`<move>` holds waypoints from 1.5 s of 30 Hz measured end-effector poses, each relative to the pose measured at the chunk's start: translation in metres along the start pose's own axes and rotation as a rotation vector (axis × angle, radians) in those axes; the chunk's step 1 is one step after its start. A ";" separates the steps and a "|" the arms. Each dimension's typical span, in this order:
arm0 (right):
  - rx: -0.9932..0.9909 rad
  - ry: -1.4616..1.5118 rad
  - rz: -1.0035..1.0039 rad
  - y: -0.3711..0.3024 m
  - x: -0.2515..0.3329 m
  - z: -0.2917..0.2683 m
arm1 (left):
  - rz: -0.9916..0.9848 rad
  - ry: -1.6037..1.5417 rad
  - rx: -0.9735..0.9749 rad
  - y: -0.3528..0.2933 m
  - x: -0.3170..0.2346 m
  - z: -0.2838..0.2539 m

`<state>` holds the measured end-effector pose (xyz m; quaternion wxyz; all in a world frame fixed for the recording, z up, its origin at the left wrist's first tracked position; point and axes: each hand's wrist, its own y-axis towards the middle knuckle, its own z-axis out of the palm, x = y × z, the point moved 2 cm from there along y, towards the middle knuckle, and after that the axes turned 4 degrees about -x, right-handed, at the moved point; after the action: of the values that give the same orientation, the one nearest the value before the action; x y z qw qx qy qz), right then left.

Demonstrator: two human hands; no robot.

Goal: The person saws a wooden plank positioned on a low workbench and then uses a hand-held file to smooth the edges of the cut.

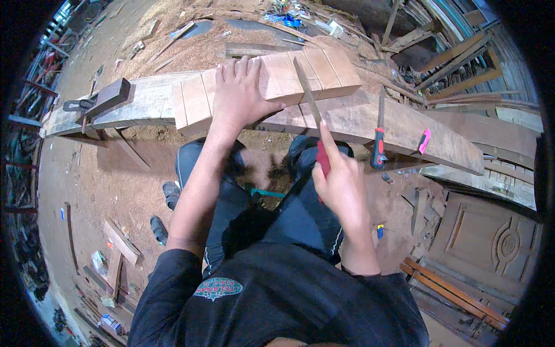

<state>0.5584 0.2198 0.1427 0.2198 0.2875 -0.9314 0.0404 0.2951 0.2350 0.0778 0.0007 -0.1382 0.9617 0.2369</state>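
Note:
My left hand (240,89) lies with its fingers stretched over the top of a pale wooden beam (274,78), its thumb along the near side. Several crosswise lines run over the beam's top and near face. In my right hand (341,176) is the red handle of a handsaw (309,95), the index finger extended along it toward the blade. The narrow blade slants across the beam just right of my left hand; whether it has cut in, I cannot tell. Beneath the beam is a longer, thick, weathered plank (399,124).
A dark wooden hand plane (107,101) sits on the plank's left end. To the right are a red-and-black-handled tool (378,147) and a small pink tool (425,140). Shavings (167,43) cover the far floor; a carved panel (491,231) leans at right. My knees are under the plank.

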 end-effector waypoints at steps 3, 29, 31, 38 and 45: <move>-0.003 0.003 -0.011 -0.002 0.001 -0.005 | 0.001 -0.010 -0.002 0.000 -0.001 -0.001; 0.193 0.221 0.209 -0.031 -0.039 0.016 | 0.329 -1.492 0.179 -0.118 -0.145 -0.132; 0.036 0.373 0.084 -0.041 -0.036 0.019 | 0.550 -1.907 0.468 -0.128 -0.194 -0.153; -0.115 0.433 -0.094 -0.044 -0.045 0.046 | 0.899 -2.447 0.992 -0.158 -0.300 -0.187; -0.064 0.435 -0.056 -0.048 -0.064 0.049 | 1.000 -2.576 1.065 -0.162 -0.329 -0.195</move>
<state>0.6129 0.2032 0.0683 0.4254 0.2905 -0.8546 0.0657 0.6671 0.0957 0.1986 0.8031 0.5164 0.2172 -0.2031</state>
